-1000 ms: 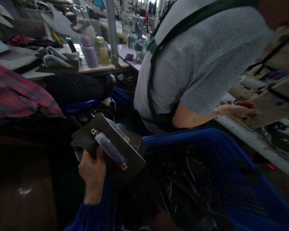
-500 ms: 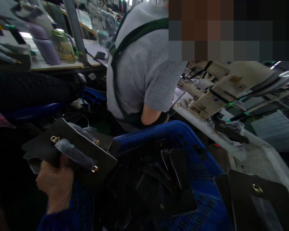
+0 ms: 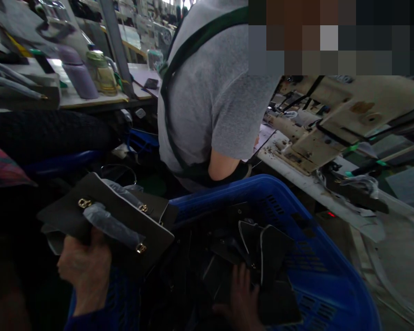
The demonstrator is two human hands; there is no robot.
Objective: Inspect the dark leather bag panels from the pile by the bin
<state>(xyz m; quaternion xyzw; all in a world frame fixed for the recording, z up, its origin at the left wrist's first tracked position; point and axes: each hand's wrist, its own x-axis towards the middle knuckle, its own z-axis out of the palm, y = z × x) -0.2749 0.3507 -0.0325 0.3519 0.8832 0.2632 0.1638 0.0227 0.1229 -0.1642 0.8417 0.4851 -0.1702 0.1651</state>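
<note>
A dark flat leather panel (image 3: 106, 220) with gold rings and a wrapped handle tilts beside a blue basket (image 3: 331, 294) holding dark pieces (image 3: 272, 257).

Left hand (image 3: 84, 271) grips a dark bag panel (image 3: 124, 232) from below; its plastic-wrapped handle (image 3: 112, 225) sits between gold rings. Right hand (image 3: 243, 299) is down in the blue basket (image 3: 227, 193), fingers laid on black leather pieces (image 3: 274, 250). A co-worker in a grey T-shirt (image 3: 210, 92) sits just behind the basket, at a sewing machine (image 3: 331, 124).

No legible text, label, brand or number on anything here.
</note>
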